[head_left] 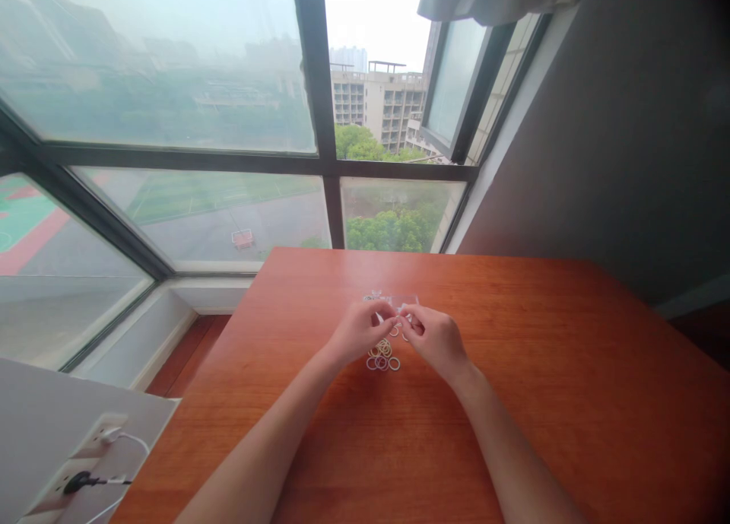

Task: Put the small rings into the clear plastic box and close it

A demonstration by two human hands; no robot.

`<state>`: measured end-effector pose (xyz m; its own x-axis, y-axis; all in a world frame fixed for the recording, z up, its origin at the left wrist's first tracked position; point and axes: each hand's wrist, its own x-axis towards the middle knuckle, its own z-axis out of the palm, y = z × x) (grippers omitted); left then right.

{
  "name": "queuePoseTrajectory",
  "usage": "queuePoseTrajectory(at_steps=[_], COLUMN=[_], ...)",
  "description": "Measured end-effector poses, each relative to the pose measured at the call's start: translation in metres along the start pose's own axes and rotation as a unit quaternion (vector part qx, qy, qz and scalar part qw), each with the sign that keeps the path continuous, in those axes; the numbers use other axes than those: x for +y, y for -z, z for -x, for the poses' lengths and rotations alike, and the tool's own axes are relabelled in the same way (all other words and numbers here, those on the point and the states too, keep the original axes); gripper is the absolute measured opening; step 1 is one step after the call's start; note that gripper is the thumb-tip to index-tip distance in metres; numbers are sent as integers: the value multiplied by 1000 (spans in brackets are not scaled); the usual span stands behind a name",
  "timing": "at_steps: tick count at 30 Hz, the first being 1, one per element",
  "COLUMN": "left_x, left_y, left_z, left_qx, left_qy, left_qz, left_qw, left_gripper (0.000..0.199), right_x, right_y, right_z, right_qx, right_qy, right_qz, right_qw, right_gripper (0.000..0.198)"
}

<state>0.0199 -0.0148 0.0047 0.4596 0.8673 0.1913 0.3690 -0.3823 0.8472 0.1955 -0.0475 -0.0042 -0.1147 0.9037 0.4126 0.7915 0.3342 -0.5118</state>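
My left hand (363, 328) and my right hand (432, 335) meet above the table, fingertips nearly touching. Thumb and forefinger are pinched on each hand. Whatever lies between the fingertips is too small to make out. Just below them, a pile of small pale rings (381, 350) lies on the wood, yellowish at the top and whiter toward me. A few more light rings show between and behind my hands, partly hidden. Beyond my fingers is a clear plastic piece (409, 300), perhaps a bag or box, with small whitish bits (373, 295) at its left.
The reddish-brown wooden table (570, 372) reaches close to a large window with dark frames (328, 113); one pane (456, 83) is swung outward. A grey wall (627, 128) stands at right. Plugs with cables (83, 482) sit in wall sockets at lower left, beside the table edge.
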Motion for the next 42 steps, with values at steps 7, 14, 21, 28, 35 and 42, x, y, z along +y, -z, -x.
queuePoseTrajectory(at_steps=[7,14,21,28,35,42], left_x=[-25,-41,-39,-38,-35,-32], left_y=[25,26,27,30,29,28], left_z=[-6,-8,-6,-6,-6,-6], left_qx=[161,174,183,174,163,161], left_qy=[30,27,29,29,21,21], left_qz=[-60,-112,-119,-104,-96,-91], left_qw=[985,978,976,979,982,983], left_gripper=[19,14,15,15,16,16], right_x=[-1,-5,-4,-4,-9,-12], right_y=[3,5,7,9,5,-1], right_z=[-1,-1,-2,2,3,6], right_qx=[-27,-77,-121,-219,-234,-227], right_qy=[-11,-13,-25,4,-9,16], right_qz=[15,23,29,-24,-15,-11], right_qw=[999,997,992,975,972,974], right_gripper=[15,11,12,13,18,19])
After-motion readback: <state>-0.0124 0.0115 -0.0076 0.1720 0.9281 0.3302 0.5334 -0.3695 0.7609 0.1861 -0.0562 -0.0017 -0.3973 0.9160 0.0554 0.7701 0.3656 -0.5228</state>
